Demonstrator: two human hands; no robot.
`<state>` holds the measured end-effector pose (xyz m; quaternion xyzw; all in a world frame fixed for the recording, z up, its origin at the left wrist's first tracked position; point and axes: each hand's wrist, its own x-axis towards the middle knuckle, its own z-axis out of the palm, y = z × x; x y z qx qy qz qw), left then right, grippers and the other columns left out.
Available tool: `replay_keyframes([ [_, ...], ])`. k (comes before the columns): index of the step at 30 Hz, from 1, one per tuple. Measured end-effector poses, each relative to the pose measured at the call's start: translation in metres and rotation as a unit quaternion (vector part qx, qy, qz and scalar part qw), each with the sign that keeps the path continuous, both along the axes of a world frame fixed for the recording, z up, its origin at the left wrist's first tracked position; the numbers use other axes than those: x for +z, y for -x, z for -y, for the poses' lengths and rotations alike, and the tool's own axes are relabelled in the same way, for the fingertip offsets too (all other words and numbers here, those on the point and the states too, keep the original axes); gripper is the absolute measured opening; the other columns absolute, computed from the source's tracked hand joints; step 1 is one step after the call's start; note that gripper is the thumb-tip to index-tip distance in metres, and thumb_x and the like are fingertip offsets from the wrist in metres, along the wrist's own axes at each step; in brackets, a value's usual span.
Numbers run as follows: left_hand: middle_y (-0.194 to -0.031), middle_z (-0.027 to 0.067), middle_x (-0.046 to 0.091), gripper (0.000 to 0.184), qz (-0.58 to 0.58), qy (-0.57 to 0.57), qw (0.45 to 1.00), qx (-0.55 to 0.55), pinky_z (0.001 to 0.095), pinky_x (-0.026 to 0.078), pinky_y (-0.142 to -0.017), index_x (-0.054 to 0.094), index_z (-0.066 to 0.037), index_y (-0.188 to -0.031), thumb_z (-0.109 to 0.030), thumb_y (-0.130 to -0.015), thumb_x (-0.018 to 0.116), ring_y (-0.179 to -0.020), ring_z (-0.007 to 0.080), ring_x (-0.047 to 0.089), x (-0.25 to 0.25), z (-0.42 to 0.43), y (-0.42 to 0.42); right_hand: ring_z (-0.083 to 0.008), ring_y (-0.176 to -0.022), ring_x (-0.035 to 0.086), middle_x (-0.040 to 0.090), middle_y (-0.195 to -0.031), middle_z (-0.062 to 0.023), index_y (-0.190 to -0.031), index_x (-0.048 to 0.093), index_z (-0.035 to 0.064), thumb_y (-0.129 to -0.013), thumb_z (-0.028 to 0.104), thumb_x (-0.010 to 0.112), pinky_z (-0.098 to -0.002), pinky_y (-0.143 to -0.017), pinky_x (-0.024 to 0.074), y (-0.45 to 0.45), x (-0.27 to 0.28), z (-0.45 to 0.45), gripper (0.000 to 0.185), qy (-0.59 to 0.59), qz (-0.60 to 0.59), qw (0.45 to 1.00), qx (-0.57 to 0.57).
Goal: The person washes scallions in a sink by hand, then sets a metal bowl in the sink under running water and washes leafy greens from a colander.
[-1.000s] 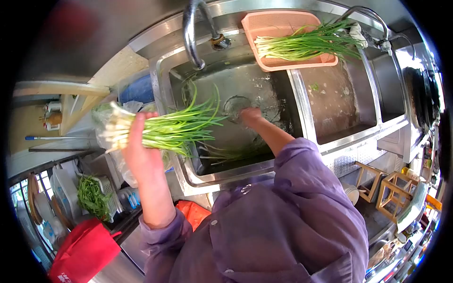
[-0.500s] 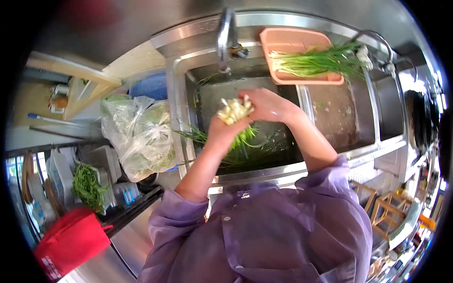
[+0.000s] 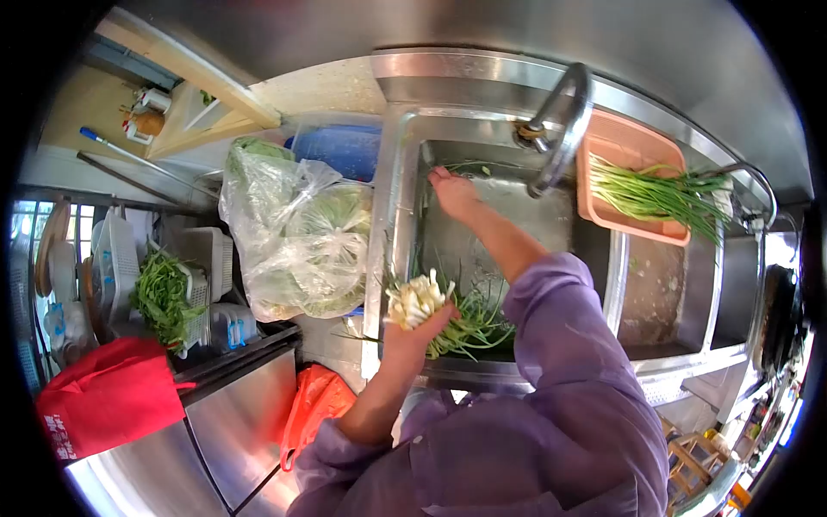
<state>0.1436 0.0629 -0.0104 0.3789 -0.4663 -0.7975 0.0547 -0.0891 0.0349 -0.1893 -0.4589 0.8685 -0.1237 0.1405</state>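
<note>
My left hand is closed around a bunch of scallions at the front left of the steel sink. White bulbs point up from the fist, and the green leaves hang behind it into the basin. At the back left of the same basin, my right hand reaches down with its fingers drawn together beside the wall. A thin loose green strand lies by those fingertips. Whatever they may pinch is too small to make out. Shallow water covers the basin floor.
A peach plastic tub with more scallions spans the divider at right. The curved faucet overhangs the basin. Left of it sit clear bags of vegetables, a rack with leafy greens and a red bag.
My right hand has left the scallion bunch and reached to the basin's back left. The left hand keeps the bunch, lower and nearer the front edge. The view has shifted left.
</note>
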Motion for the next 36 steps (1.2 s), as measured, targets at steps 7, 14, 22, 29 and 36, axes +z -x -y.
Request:
replay_keyframes([
  [7,-0.077,0.0037,0.059,0.012,-0.025,0.006,0.999,0.025,0.0228,0.043,-0.066,0.053,-0.002,-0.087,-0.002,-0.076,0.057,-0.073,0.0101,0.055,-0.006,0.012,-0.022,-0.0275,-0.083,0.058,0.059,-0.091,-0.012,-0.094,0.056,0.0099,-0.073,0.012,0.047,-0.0379,-0.068,0.0469,-0.009,-0.068,-0.013,0.023,-0.216,-0.005,0.968,0.126],
  [14,-0.077,0.0051,0.058,0.013,-0.033,0.046,0.998,0.034,0.0237,0.043,-0.067,0.052,-0.001,-0.088,-0.003,-0.075,0.056,-0.072,0.0106,0.055,-0.012,0.017,-0.016,-0.0222,-0.062,0.059,0.062,-0.077,-0.0119,-0.081,0.06,0.005,-0.075,0.013,0.052,-0.0329,-0.059,0.047,-0.02,-0.043,-0.139,0.013,-0.2,0.26,0.94,0.091],
  [22,-0.075,0.0107,0.057,0.02,-0.084,0.02,0.996,0.031,0.0279,0.046,-0.061,0.048,0.002,-0.092,0.0,-0.074,0.055,-0.067,0.0179,0.057,-0.021,0.01,0.008,-0.0079,-0.062,0.055,0.063,-0.086,-0.0017,-0.11,0.05,0.0095,-0.086,0.016,0.045,-0.0212,-0.056,0.0426,-0.025,0.077,-0.202,0.025,0.167,0.582,0.786,-0.123],
  [29,-0.079,0.0115,0.058,0.023,-0.118,0.038,0.991,-0.041,0.0285,0.046,-0.062,0.049,0.0,-0.096,-0.001,-0.074,0.055,-0.071,0.0179,0.057,-0.017,-0.002,0.03,-0.0072,-0.065,0.054,0.062,-0.09,-0.0039,-0.11,0.05,0.0061,-0.086,0.012,0.046,-0.0203,-0.061,0.0436,-0.037,0.117,-0.201,0.025,0.202,0.563,0.798,-0.068],
  [36,-0.087,0.0131,0.06,0.031,-0.116,-0.007,0.993,-0.032,0.0269,0.047,-0.068,0.048,0.0,-0.102,-0.001,-0.072,0.059,-0.075,0.0166,0.058,-0.013,-0.013,0.046,-0.0073,-0.071,0.054,0.061,-0.088,-0.0023,-0.1,0.057,0.0041,-0.085,0.015,0.048,-0.0204,-0.063,0.0439,-0.046,0.143,-0.177,0.021,0.264,0.536,0.796,-0.094],
])
